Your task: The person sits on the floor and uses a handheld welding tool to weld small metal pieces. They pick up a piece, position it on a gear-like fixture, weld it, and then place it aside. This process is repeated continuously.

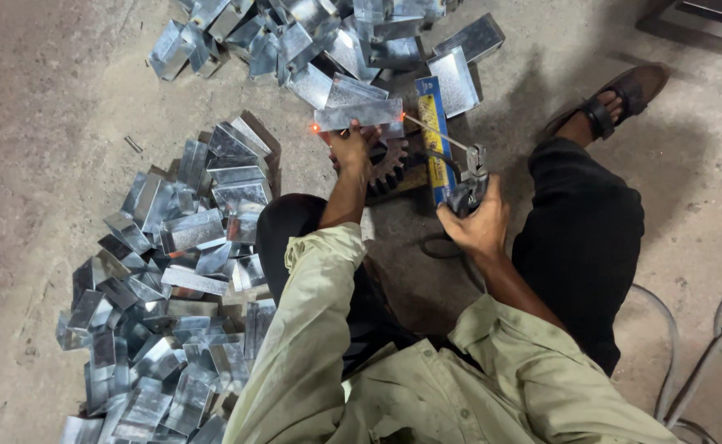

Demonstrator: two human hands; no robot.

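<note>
Galvanised sheet-metal piece (359, 115) lies across a toothed gear (387, 164), pinned there by the left hand (350, 148), whose fingers press down on its near edge. Just right of the gear, the right hand (478, 226) is closed around an electrode holder (468, 187); its rod (435, 134) reaches the piece's glowing corner. Left of the gear, a heap of similar pieces (171, 288) covers the floor.

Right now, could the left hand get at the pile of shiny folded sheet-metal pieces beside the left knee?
Probably yes, once freed: the pile of shiny folded sheet-metal pieces lies open beside that arm, but the left hand currently holds a metal piece.
</note>
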